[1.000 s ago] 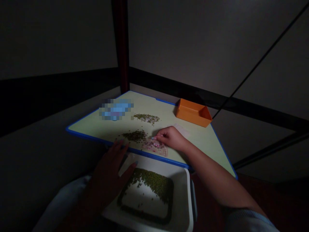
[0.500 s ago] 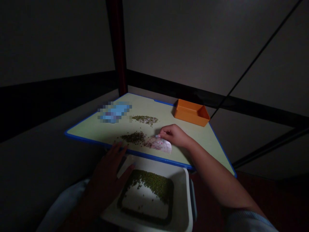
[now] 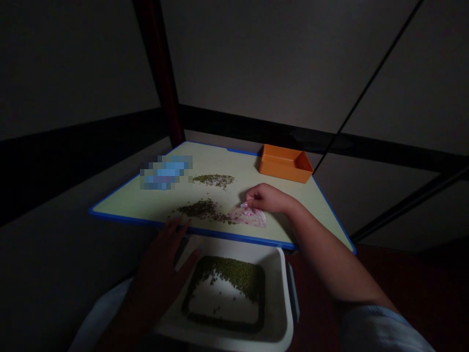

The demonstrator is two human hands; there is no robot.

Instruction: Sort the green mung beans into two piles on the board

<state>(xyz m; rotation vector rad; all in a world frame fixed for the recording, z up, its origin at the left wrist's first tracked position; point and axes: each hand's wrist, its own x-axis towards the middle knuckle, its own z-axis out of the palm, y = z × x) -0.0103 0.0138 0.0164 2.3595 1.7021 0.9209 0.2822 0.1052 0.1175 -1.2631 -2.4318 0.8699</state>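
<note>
My right hand (image 3: 269, 198) pinches the upper edge of a clear half-round protractor (image 3: 252, 219) with pink markings, low over the board. Left of it spreads a pile of small dark beans (image 3: 200, 209), with loose ones trailing towards the protractor. Farther back lies a thinner patch of green beans (image 3: 216, 180). My left hand (image 3: 170, 252) is open, fingers apart, at the board's front edge above the left side of a white plastic bin (image 3: 287, 313). Inside the bin, green beans (image 3: 240, 276) are heaped at the back, and more line its floor's edges.
The pale board (image 3: 293, 215) has a blue rim. An orange open box (image 3: 284, 171) stands at its back right corner. A blurred-out blue item (image 3: 166, 172) lies at the left. Walls and a dark red post (image 3: 161, 63) rise behind. The light is dim.
My right hand has drawn the protractor a little to the right, away from the dark pile, leaving scattered beans between them. My left hand stays almost still. The view has shifted slightly.
</note>
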